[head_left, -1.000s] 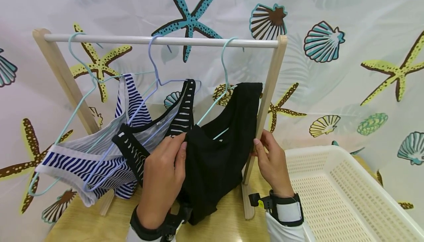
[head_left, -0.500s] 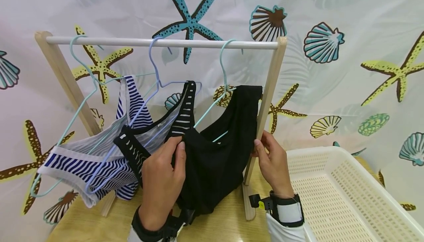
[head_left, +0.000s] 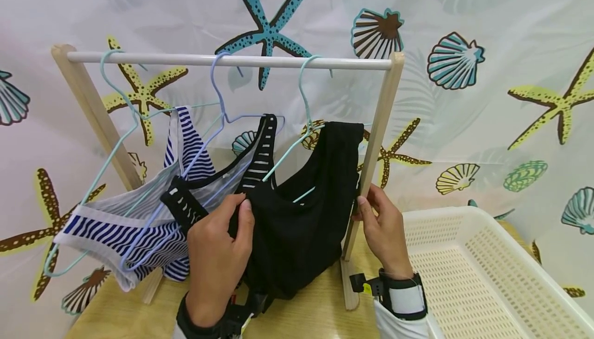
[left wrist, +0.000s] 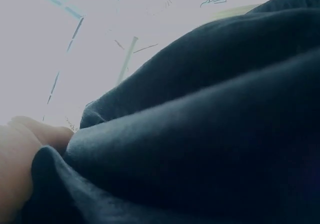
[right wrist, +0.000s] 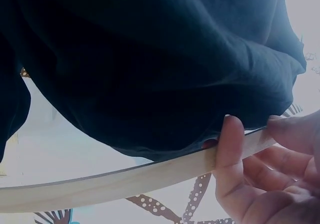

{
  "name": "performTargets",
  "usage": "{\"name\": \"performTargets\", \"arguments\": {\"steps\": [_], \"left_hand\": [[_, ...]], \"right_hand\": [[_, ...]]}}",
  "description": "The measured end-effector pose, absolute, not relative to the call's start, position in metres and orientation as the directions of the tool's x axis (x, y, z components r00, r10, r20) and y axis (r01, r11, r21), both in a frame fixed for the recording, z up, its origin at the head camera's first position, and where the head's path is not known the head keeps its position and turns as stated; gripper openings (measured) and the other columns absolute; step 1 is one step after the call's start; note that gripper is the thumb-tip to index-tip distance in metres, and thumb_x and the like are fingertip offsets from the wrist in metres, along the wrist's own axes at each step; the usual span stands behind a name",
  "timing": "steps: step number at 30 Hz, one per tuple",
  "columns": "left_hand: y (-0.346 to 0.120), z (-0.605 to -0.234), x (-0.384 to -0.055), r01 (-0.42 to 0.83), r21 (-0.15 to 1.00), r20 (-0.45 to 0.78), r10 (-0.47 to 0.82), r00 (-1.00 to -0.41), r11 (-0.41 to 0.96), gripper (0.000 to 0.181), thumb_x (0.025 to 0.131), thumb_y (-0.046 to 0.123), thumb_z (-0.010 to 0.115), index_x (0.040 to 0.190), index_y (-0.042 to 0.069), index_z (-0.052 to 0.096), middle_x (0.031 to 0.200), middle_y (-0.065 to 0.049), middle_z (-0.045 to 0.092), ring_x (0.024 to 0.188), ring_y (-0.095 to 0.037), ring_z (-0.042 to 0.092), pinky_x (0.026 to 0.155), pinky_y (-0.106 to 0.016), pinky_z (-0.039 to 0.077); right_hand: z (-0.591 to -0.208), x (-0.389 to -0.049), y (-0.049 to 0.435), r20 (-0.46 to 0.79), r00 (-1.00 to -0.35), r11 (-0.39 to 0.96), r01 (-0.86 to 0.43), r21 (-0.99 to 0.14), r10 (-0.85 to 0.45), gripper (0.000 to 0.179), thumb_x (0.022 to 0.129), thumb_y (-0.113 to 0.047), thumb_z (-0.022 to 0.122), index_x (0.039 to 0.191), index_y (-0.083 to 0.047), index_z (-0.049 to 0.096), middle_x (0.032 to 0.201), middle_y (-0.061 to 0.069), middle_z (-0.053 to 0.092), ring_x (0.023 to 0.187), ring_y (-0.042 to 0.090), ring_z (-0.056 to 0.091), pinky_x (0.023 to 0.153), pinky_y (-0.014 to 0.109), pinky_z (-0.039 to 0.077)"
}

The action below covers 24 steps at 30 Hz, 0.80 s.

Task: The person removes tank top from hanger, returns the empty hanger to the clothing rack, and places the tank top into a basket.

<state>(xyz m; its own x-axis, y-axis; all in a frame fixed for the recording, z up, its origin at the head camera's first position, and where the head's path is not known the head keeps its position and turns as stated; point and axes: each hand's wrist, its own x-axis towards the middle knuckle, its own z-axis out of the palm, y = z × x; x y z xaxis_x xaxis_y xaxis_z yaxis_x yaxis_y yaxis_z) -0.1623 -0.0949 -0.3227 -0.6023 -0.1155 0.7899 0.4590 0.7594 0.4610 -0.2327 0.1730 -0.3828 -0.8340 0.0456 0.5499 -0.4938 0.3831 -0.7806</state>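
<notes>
A black tank top (head_left: 297, 236) hangs from a mint hanger (head_left: 302, 94) at the right end of a small rack. My left hand (head_left: 218, 256) pinches its left shoulder strap between thumb and fingers, drawing the cloth out to the left. At the rack's right wooden post (head_left: 378, 138), my right hand (head_left: 382, 230) reaches round the wood and holds the top's side edge at its fingertips. In the right wrist view, thumb and index finger straddle the post right at the dark fabric. Folds of the top (left wrist: 200, 114) fill most of the left wrist view.
A black striped top (head_left: 255, 168) on a purple hanger (head_left: 218, 86) and a blue-and-white striped top (head_left: 139, 230) on another mint hanger (head_left: 111, 161) hang to the left. A white perforated basket (head_left: 482, 215) stands right of the rack. A patterned curtain hangs behind.
My left hand has moved slightly left with the strap, and the mint hanger's hook has slid left along the bar. My right hand has stayed at the post.
</notes>
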Motion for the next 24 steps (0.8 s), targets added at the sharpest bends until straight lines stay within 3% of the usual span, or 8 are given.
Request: {"name": "performTargets", "arguments": {"steps": [9,24], "left_hand": [[-0.1019,-0.3228,-0.1621,0.448,0.473,0.790,-0.139,-0.598,0.759,0.014,0.094,0.013,0.060,0.096,0.002,0.069,0.084,-0.010,0.072,0.066,-0.023,0.067,0.057,-0.038,0.053],[-0.1050,-0.3233,-0.1625,0.452,0.472,0.786,-0.130,-0.605,0.757,0.014,0.094,0.013,0.059,0.096,0.003,0.069,0.078,-0.009,0.071,0.058,-0.018,0.062,0.051,-0.035,0.049]], "right_hand": [[-0.3839,-0.2321,0.1733,0.534,-0.844,0.411,-0.468,-0.782,0.055,0.030,0.098,-0.010,0.054,0.128,-0.003,0.056,0.112,0.017,0.065,0.090,0.023,0.068,0.067,0.025,0.055],[-0.3833,-0.2325,0.1728,0.521,-0.852,0.392,-0.466,-0.793,0.041,0.033,0.099,-0.010,0.053,0.131,-0.004,0.054,0.117,0.017,0.064,0.094,0.024,0.067,0.067,0.027,0.055]]}}
